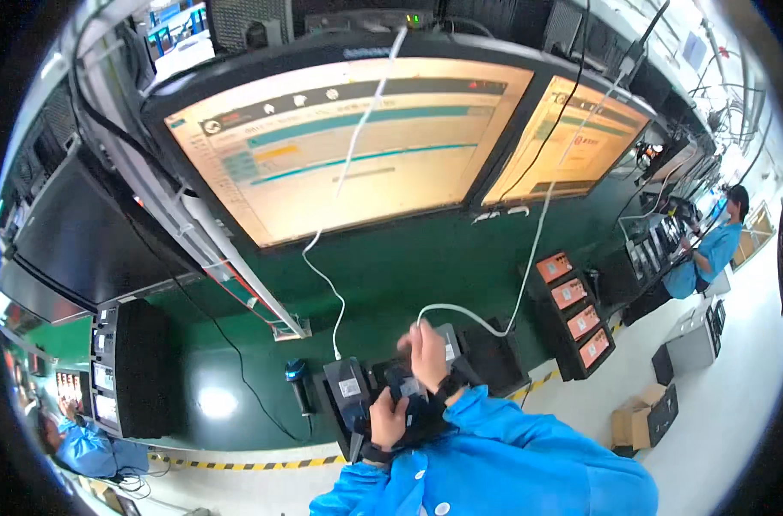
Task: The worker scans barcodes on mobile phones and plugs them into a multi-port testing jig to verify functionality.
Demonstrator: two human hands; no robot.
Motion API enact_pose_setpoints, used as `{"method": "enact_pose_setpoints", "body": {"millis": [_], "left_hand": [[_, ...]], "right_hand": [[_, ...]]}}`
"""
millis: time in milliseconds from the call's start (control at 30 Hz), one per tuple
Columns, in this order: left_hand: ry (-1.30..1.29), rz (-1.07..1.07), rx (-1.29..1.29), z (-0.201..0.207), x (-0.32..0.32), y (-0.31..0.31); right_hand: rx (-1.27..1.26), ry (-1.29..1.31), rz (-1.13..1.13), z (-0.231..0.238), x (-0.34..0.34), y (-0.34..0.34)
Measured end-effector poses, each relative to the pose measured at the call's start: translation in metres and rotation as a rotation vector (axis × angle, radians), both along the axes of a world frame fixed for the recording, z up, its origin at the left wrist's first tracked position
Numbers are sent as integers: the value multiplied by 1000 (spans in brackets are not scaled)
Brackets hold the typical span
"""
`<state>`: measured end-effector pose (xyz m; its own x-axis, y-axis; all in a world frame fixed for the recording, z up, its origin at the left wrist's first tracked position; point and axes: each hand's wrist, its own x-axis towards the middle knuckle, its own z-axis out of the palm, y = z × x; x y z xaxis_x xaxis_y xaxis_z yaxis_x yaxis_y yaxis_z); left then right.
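My left hand (389, 420) is closed around a small black device (406, 389) held low over the front edge of the green bench (426, 267). Just above it is my right hand (426, 353), blurred, with its fingers over the same device and beside a grey-labelled black unit (450, 342). Whether it grips anything is unclear. Left of my hands, a second black unit (347, 389) with a white label has a white cable (329, 288) plugged into its top. Another white cable (477, 316) loops in from the right. My blue sleeves fill the lower edge.
Two large lit monitors (340, 146) (580, 138) stand behind the bench. A black handheld scanner (297, 376) lies at the left, next to a black box (142, 370). A rack of orange-tagged slots (574, 316) stands at the right. Other people in blue work at far right (714, 251) and lower left (75, 440). Cardboard boxes (642, 418) sit on the floor.
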<state>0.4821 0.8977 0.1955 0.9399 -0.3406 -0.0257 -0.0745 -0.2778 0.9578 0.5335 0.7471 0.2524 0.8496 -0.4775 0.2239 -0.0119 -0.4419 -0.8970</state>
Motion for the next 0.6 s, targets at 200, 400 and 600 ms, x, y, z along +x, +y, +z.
{"method": "enact_pose_setpoints", "body": {"millis": [200,400,600], "left_hand": [[181,1,65,-21,7,-4],[-208,110,500,43,-7,-24],[-372,12,412,47,31,-68]], "right_hand": [[-270,-157,-24,-24,6,-73],[-136,50,-144,-20,-38,-163],[2,474,-322,-147,-108,-293]]}}
